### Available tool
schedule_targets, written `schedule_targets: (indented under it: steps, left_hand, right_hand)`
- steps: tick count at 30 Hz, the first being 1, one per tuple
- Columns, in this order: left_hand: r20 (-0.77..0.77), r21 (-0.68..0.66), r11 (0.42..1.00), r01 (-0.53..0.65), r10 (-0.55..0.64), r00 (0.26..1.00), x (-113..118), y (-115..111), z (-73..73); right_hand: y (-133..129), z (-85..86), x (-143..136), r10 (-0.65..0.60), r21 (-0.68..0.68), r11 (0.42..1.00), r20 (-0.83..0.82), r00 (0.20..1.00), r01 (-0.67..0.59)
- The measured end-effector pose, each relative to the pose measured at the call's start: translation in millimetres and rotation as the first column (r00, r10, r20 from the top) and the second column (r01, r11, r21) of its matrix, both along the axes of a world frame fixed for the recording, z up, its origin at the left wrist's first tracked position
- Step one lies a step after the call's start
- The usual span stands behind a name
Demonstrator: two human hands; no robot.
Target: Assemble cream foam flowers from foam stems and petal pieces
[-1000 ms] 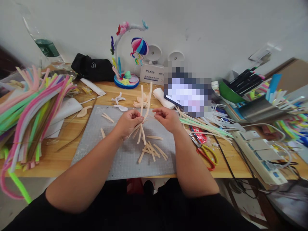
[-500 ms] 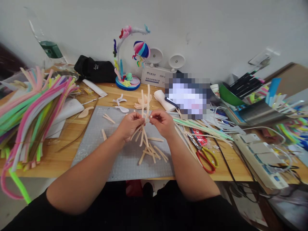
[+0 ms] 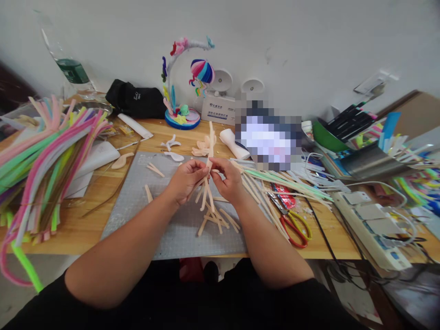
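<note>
My left hand point(image 3: 189, 178) pinches a bundle of beige pipe cleaners point(image 3: 207, 192) where the stems meet, above the grey cutting mat point(image 3: 134, 220). Some stems point up from the pinch and others splay downward. My right hand point(image 3: 227, 178) is closed on the same bundle, thumb and fingers together at its right side. Several short beige pieces point(image 3: 215, 220) lie crossed on the mat just below. A few more short pieces point(image 3: 156, 169) rest on its left part. Beige petal-like shapes point(image 3: 202, 147) lie behind my hands.
Colourful pipe cleaners point(image 3: 51, 169) are heaped at the left. Red and yellow-handled scissors point(image 3: 294, 229) lie right of the mat, near a power strip point(image 3: 374, 229). A decorated arch point(image 3: 182, 120) stands at the back, beside a white box point(image 3: 218, 110).
My right hand has moved slightly left, closer to my left hand, and its fingers now touch the bundle higher up. The upright stems, spread apart before, now stand nearly together.
</note>
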State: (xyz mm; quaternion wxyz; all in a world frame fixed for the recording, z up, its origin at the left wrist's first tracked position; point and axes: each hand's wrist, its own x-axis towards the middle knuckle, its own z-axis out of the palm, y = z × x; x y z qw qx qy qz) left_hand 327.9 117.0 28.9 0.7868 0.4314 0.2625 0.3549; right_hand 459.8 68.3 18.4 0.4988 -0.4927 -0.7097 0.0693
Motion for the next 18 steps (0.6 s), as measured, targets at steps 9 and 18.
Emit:
schedule_targets:
  steps: [9,18]
  left_hand:
    - [-0.071,0.103,0.994,-0.028,0.035,0.997,-1.5,-1.2,0.0]
    - [0.056,0.038,0.999,-0.022,0.019,0.998,-2.1,3.6,-2.0]
  right_hand:
    - [-0.4,5.1,-1.9,-0.022,0.099,0.995,0.079,0.997,0.014]
    - [-3.4,2.6,-5.9,-0.066,0.209,0.977,0.062,0.996,0.052]
